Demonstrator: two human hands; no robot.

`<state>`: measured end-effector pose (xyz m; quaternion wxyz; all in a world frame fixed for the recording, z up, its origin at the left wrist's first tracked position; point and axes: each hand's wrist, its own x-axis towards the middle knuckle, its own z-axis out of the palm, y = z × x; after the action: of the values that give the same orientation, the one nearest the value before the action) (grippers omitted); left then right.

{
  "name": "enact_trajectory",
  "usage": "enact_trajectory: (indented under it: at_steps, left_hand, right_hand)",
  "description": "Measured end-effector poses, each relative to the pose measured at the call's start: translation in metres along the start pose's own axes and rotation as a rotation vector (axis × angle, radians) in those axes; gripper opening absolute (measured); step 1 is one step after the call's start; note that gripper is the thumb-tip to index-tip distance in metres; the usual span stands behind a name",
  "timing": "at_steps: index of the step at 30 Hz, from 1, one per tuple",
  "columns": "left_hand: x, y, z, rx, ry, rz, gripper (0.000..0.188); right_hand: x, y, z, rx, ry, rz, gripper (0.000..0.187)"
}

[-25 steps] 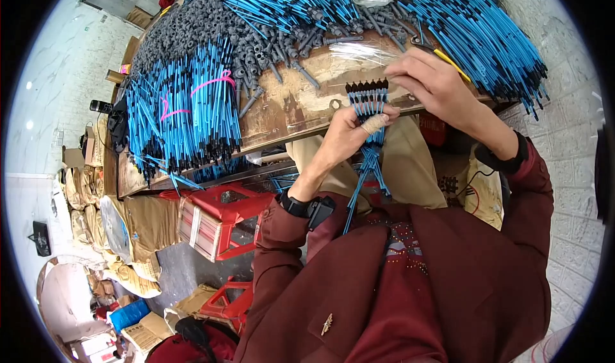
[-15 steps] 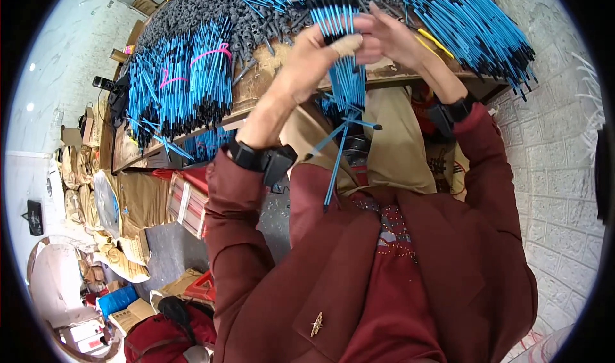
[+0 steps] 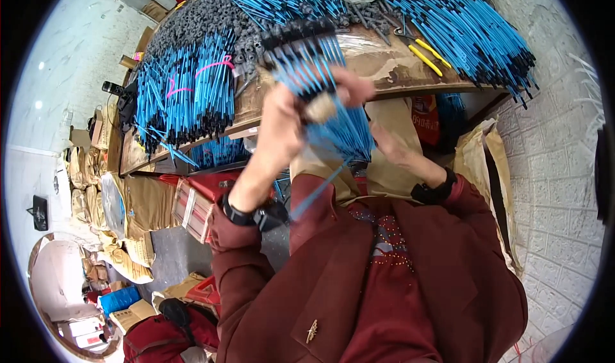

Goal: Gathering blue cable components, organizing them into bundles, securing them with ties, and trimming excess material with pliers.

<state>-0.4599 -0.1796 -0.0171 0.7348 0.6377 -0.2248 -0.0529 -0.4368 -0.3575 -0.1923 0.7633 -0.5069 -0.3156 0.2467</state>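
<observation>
Gripped firmly in the left hand (image 3: 285, 119), 1 bundle of blue, black-tipped rods (image 3: 336, 135) slants from upper left to lower right at the front edge of the counter (image 3: 378, 62). The right hand (image 3: 394, 150) sits just beside the bundle's lower end; whether its grip is open cannot be told. Also visible: 1 yellow-handled pliers (image 3: 425, 60), 2 pink ties (image 3: 216, 64). Held rods are too blurred to count.

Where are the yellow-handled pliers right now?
In the head view, right of centre, the pliers lie on the wooden tabletop near its front edge, just left of the right-hand pile of blue rods.
</observation>
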Motion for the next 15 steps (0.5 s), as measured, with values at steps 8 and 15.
enact_trajectory:
  at_steps: [8,15]
  left_hand:
    - [-0.022,-0.081,-0.024,0.200,-0.163,0.014,0.018]
    - [0.022,-0.150,-0.051,0.008,-0.020,-0.134,0.019]
  right_hand:
    - [0.034,0.021,-0.027,0.033,0.070,-0.011,0.071]
    - [0.008,0.042,-0.046,-0.184,0.545,0.040,0.059]
